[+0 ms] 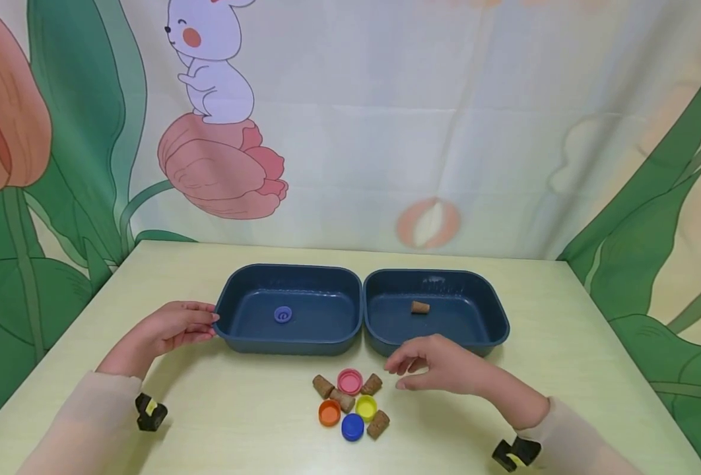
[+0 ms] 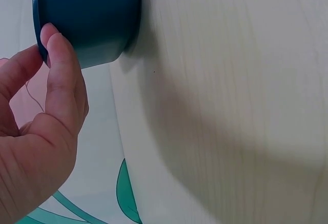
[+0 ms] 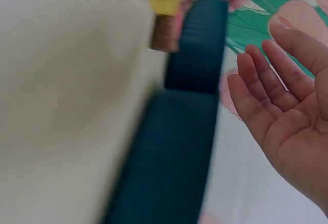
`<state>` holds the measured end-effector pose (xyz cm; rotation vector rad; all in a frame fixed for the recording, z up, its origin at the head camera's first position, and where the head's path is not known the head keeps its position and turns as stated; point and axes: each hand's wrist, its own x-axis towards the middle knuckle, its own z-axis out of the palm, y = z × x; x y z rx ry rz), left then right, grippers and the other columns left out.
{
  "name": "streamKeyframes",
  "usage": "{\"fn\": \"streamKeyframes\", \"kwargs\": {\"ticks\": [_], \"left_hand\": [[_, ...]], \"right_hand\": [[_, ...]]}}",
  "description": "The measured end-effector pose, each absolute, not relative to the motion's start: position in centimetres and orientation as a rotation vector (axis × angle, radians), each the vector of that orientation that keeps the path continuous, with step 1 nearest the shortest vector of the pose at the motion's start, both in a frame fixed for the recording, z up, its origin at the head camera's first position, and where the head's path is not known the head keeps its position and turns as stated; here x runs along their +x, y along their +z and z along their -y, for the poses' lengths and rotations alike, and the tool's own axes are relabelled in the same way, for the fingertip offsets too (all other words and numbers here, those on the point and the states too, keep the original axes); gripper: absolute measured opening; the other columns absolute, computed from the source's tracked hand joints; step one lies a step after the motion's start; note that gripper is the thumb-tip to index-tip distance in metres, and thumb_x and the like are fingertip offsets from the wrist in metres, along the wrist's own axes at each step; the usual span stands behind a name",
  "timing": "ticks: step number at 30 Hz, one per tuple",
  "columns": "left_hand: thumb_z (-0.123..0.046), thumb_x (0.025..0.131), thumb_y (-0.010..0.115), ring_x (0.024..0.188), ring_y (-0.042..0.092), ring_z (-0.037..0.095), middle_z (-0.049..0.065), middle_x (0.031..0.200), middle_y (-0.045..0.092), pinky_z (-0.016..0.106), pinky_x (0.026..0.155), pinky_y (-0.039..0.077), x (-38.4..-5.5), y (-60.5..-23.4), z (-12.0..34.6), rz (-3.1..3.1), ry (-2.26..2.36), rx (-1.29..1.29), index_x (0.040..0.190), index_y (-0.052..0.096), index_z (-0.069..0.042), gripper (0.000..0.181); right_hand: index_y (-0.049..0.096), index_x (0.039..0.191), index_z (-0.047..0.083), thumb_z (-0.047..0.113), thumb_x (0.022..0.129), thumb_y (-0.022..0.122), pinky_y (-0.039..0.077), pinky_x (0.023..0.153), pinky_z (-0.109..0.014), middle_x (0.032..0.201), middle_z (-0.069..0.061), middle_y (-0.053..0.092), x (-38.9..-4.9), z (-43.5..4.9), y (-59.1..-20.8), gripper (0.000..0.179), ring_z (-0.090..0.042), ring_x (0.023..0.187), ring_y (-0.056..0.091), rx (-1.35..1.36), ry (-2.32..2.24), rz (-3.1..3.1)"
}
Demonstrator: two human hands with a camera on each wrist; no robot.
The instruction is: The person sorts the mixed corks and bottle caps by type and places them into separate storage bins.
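At the outer end of the left dark blue tray (image 1: 291,347), my left hand (image 1: 178,326) pinches the rim between thumb and fingers; the left wrist view shows this grip close up. A purple bottle cap (image 1: 282,315) lies inside that tray. My right hand (image 1: 439,366) hovers by the front of the right dark blue tray (image 1: 496,330), fingers loosely bent and holding nothing. Inside that tray is one cork (image 1: 420,307). Left of the right hand, several corks (image 1: 378,425) lie among a pink cap (image 1: 350,381), an orange cap (image 1: 329,413), a yellow cap (image 1: 366,408) and a blue cap (image 1: 353,427).
Both trays stand side by side on a pale wooden table (image 1: 255,415), their inner ends touching or nearly so. Behind the table hangs a printed curtain (image 1: 350,145) with flowers and a rabbit. Each wrist wears a black strap device (image 1: 150,412).
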<state>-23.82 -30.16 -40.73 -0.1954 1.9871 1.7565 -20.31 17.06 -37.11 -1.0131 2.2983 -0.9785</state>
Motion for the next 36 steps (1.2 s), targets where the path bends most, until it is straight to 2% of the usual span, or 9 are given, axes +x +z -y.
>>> {"fn": "streamKeyframes", "kwargs": {"ticks": [4, 8, 13, 24, 36], "left_hand": [[-0.007, 0.103, 0.056, 0.074, 0.072, 0.005, -0.005, 0.082, 0.073, 0.019, 0.074, 0.062, -23.8, -40.8, 30.2, -1.975, 1.769, -0.191, 0.119, 0.055, 0.002, 0.018], [-0.007, 0.103, 0.056, 0.074, 0.072, 0.005, -0.005, 0.081, 0.073, 0.019, 0.074, 0.062, -23.8, -40.7, 30.3, -1.960, 1.781, -0.188, 0.117, 0.056, 0.001, 0.016], [-0.007, 0.103, 0.056, 0.074, 0.072, 0.005, -0.006, 0.082, 0.073, 0.019, 0.074, 0.063, -23.9, -40.8, 30.4, -1.952, 1.782, -0.190, 0.118, 0.056, 0.000, 0.016], [-0.008, 0.103, 0.056, 0.074, 0.072, 0.005, -0.005, 0.082, 0.073, 0.019, 0.075, 0.063, -23.9, -40.9, 30.3, -1.954, 1.780, -0.187, 0.118, 0.055, 0.000, 0.016], [-0.007, 0.104, 0.055, 0.074, 0.072, 0.005, -0.006, 0.082, 0.073, 0.019, 0.075, 0.063, -23.8, -40.9, 30.3, -1.953, 1.786, -0.197, 0.125, 0.050, 0.005, 0.025]], "right_hand": [[0.071, 0.115, 0.000, 0.012, 0.092, 0.076, 0.057, 0.087, -0.015, 0.114, -0.017, 0.074, -19.9, -17.0, -38.9, 0.027, -0.010, 0.096, 0.068, -0.990, -0.952, -2.233], [0.072, 0.115, 0.001, 0.011, 0.090, 0.077, 0.057, 0.085, -0.015, 0.112, -0.013, 0.074, -19.8, -16.7, -40.4, 0.027, -0.001, 0.093, 0.064, -0.979, -0.917, -2.211], [0.073, 0.113, 0.001, 0.005, 0.087, 0.078, 0.056, 0.083, -0.014, 0.108, -0.011, 0.075, -19.8, -16.2, -41.6, 0.026, -0.001, 0.091, 0.063, -0.947, -0.909, -2.184], [0.073, 0.109, 0.002, 0.002, 0.087, 0.077, 0.054, 0.082, -0.011, 0.106, -0.008, 0.075, -19.6, -15.5, -41.9, 0.023, 0.004, 0.089, 0.061, -0.918, -0.880, -2.141], [0.074, 0.105, 0.004, 0.000, 0.086, 0.076, 0.054, 0.081, -0.013, 0.101, -0.003, 0.074, -19.6, -15.1, -42.2, 0.019, 0.006, 0.085, 0.057, -0.937, -0.839, -2.182]]}}
